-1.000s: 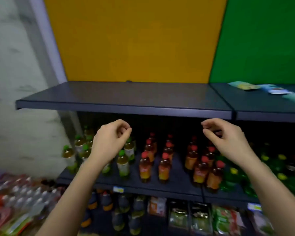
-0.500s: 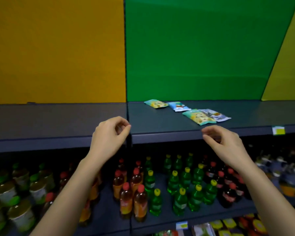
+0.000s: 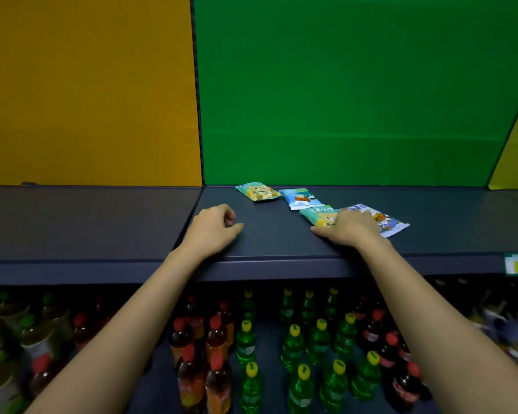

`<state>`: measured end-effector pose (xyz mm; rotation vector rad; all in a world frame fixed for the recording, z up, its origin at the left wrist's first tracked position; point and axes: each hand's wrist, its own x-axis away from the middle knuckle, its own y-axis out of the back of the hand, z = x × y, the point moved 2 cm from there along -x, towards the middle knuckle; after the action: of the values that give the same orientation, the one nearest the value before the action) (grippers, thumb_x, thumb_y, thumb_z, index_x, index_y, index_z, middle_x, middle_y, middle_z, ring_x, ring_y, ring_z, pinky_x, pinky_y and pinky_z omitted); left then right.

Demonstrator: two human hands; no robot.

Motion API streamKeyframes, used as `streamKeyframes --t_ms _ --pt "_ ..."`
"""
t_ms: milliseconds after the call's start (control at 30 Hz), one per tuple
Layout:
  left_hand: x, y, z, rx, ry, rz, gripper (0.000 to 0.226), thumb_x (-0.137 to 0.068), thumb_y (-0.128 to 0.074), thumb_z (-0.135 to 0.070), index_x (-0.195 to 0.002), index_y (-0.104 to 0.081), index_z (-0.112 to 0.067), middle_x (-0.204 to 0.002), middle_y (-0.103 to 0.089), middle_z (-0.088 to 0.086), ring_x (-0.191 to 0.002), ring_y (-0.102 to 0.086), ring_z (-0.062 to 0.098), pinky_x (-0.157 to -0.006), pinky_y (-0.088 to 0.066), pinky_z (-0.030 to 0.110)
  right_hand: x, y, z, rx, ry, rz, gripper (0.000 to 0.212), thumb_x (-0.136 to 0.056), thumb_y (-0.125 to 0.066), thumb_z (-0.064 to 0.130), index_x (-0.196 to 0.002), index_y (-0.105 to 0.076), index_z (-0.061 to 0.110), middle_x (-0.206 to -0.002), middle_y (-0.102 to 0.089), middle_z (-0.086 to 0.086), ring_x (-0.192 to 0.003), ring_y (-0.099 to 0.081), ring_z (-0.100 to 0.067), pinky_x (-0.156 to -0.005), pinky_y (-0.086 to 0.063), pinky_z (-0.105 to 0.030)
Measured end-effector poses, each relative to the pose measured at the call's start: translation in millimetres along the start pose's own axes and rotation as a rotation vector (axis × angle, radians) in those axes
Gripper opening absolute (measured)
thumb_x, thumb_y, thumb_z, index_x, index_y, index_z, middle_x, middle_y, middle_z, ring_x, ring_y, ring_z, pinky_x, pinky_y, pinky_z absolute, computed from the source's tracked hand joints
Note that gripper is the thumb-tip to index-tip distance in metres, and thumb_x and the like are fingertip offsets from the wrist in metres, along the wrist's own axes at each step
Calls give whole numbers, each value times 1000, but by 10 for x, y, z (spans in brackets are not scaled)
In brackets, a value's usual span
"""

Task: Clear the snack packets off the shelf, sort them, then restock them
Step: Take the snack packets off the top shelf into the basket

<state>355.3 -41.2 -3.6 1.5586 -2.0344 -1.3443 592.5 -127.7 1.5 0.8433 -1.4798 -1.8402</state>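
My right hand [image 3: 352, 230] lies flat, fingers spread, on the two nearest snack packets [image 3: 320, 215] at center frame; I should slide them together. My left hand [image 3: 214, 231], loosely curled, holds nothing.

Four flat snack packets lie on the dark shelf [image 3: 281, 243] before the green panel: a teal-yellow packet [image 3: 258, 191] far left, a blue-white packet [image 3: 300, 198] beside it, a nearer teal packet [image 3: 319, 215], and a white-blue packet [image 3: 386, 222] rightmost
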Motion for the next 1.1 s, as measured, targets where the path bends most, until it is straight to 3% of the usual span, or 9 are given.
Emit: streamKeyframes --t_ms 133,200,433,533,733,867,933,1000,1100 --pt "-363 -128 31 41 114 99 38 -88 -59 -32 -117 -54 -7 -118 -59 9 -108 -54 24 -86 -39 28 -172 -31 44 -171 -10 80 62 -69 -61 66 -100 -54 13 -120 -61 -10 -108 -56 -29 -81 -42 -33" --pt "-568 -178 47 138 194 105 41 -88 -59 -34 -118 -53 -8 -121 -57 10 -105 -53 23 -82 -38 28 -222 -30 40 -282 16 69 59 -68 -68 57 -100 -50 11 -117 -59 -11 -101 -55 -28 -74 -40 -31" --pt "-1233 -451 -5 276 397 -5 67 -86 -58 -46 -132 -40 0 -136 -45 19 -124 -44 32 -97 -40 38 -316 -57 -30 -735 25 -207 66 -67 -73 57 -102 -43 10 -105 -60 -10 -95 -56 -27 -73 -41 -35" --pt "-1478 -623 -103 272 412 -11 86 -84 -57 -54 -140 -25 2 -146 -34 22 -136 -29 35 -108 -30 39 -376 -86 -69 -775 -3 -225 68 -65 -72 60 -104 -42 14 -103 -61 -5 -95 -56 -27 -76 -43 -36" --pt "-1781 -836 -142 117 482 -57 102 -68 -68 -62 -139 -26 -1 -146 -35 15 -138 -25 31 -111 -20 38 -404 -122 -42 -684 50 -228 63 -64 -70 62 -99 -38 19 -94 -58 0 -90 -56 -26 -75 -43 -35" --pt "-1882 -760 -47 235 503 65 93 -66 -79 -47 -134 -36 -1 -141 -43 15 -133 -36 32 -111 -28 36 -437 -128 -51 -680 68 -238 59 -69 -69 58 -98 -37 18 -92 -55 0 -84 -50 -22 -70 -37 -32" --pt "-1867 -688 14 354 476 90 66 -59 -87 -34 -107 -54 -3 -127 -57 10 -117 -53 29 -102 -40 34 -425 -124 -39 -677 85 -230 56 -72 -68 56 -96 -39 14 -91 -55 -2 -85 -51 -25 -69 -35 -32" --pt "-1751 -630 23 483 441 106 34 -62 -85 -14 -80 -57 -8 -112 -65 11 -96 -61 24 -83 -47 30 -403 -119 -28 -682 101 -217 55 -74 -67 54 -96 -41 11 -91 -54 -3 -89 -53 -28 -68 -34 -32" --pt "-1513 -495 -14 563 389 139 30 -70 -78 -6 -96 -63 -4 -112 -68 13 -82 -63 23 -75 -51 30 -346 -91 -9 -763 110 -191 55 -75 -67 52 -99 -44 8 -97 -57 -6 -95 -55 -29 -70 -34 -32"
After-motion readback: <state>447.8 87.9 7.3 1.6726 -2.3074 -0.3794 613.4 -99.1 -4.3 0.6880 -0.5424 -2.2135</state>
